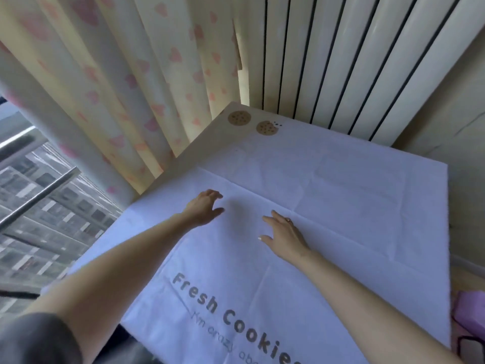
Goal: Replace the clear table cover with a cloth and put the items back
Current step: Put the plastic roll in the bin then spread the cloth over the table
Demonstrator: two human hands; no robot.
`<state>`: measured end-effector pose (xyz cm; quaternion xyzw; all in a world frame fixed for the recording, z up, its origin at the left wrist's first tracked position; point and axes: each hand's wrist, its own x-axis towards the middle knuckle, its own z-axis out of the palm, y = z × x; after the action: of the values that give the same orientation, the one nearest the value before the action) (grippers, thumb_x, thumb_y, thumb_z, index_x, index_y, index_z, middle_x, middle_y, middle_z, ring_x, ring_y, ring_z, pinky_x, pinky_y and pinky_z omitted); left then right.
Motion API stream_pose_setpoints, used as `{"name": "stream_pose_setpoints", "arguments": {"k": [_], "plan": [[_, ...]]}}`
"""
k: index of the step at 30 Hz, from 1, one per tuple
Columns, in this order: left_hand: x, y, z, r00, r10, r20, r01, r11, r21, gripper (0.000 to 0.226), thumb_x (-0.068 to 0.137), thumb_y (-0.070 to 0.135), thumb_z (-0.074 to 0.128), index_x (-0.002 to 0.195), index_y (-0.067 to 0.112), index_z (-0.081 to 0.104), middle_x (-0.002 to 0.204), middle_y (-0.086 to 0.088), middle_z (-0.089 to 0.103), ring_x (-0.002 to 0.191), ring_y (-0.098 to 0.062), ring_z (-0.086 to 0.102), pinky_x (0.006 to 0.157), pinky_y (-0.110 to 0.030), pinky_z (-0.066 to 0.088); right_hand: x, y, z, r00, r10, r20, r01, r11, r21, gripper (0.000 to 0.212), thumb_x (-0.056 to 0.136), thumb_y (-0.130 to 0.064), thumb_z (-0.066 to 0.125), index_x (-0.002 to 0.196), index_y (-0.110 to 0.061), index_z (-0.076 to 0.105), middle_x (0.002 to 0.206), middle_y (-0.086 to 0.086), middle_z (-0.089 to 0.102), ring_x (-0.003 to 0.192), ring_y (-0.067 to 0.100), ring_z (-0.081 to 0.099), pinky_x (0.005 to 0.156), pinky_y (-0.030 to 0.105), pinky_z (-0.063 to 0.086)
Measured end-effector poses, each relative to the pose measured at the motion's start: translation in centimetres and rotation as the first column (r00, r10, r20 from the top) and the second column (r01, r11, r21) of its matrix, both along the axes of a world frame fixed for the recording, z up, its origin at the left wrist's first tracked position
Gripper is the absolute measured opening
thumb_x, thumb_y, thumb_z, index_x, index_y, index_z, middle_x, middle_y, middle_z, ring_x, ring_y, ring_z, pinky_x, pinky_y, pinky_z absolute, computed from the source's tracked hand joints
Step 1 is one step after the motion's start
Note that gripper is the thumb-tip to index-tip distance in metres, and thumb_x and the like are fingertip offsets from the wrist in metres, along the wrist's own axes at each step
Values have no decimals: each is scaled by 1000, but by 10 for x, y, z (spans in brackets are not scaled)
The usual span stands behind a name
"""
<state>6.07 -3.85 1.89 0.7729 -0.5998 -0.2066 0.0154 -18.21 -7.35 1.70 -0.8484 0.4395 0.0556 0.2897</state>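
While the cloth (pixel 328 185) lies spread over the tabletop, its long crease (pixel 341 233) running far-left to near-right, your left hand (pixel 203 207) and right hand (pixel 284 236) sit just short of it, fingers loosely spread, gripping nothing; the left reaches farther.

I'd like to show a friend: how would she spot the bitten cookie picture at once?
Start at the white radiator and drop to the far corner of the table, beside the heart curtain. Two cookie pictures sit there: the bitten cookie is the right one, a bite missing and crumbs beside it; the whole cookie lies left.
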Motion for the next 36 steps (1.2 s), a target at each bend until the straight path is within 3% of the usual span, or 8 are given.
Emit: {"name": "stream_pose_setpoints", "arguments": {"k": [12,15,17,20,23,29,33,36], "plan": [[55,-198,-75,805,-571,159,575,818,24,55,100,45,20,150,31,1,158,10,-8,146,-15,-8,118,-47,-1,118,-145,-80,992,-118,38,124,936,-329,92,78,-68,10,146,-9,30,156,11,20,144,28,21,115,52,14],[96,-209,-87,985,138,101,-128,987,-97,63,98,51,19,151,23,1,159,-1,-9,146,-27,-8,114,-54,-5,113,-146,-95,992,-126,-28,104,910,-402,87,89,-66,2,135,-11,51,145,10,44,132,30,45,102,64,30],[130,-212,-78,794,608,25,-605,793,-63,74,95,55,24,151,10,5,158,-15,-5,145,-36,-8,113,-57,-8,112,-145,-96,987,-151,-55,119,915,-387,82,92,-62,1,133,-14,53,143,8,47,129,28,48,99,65,32],[126,-210,-88,974,113,195,-25,914,-405,68,97,52,12,149,8,18,156,-16,14,145,-34,11,113,-58,3,116,-147,-95,985,-159,-61,123,912,-392,74,92,-61,14,131,-15,55,141,8,49,128,28,50,96,68,33],[100,-201,-101,787,-565,248,616,740,-270,71,89,60,-9,150,28,10,158,2,11,146,-22,11,115,-55,9,126,-151,-95,984,-165,-62,127,910,-394,69,85,-53,24,134,-13,52,144,10,45,131,31,45,99,69,27],[174,-208,-101,881,463,99,-446,882,-152,67,98,49,20,151,9,8,159,-8,-1,147,-26,-2,115,-58,0,129,-152,-93,981,-147,-129,82,908,-411,71,88,-54,19,133,-10,53,142,13,47,129,33,48,95,69,32],[169,-174,-103,959,-200,199,263,892,-368,71,95,55,2,148,12,24,155,-7,22,143,-29,20,113,-56,14,144,-145,-92,957,-242,-160,150,883,-444,59,86,-43,32,122,-8,62,131,17,57,116,34,59,81,71,40],[175,-163,-106,979,-126,161,161,960,-229,67,92,61,-1,150,29,11,158,6,6,147,-17,6,117,-48,4,155,-139,-90,964,-227,-136,138,871,-471,57,84,-39,33,120,-7,63,132,19,56,117,36,57,82,70,41]]}}
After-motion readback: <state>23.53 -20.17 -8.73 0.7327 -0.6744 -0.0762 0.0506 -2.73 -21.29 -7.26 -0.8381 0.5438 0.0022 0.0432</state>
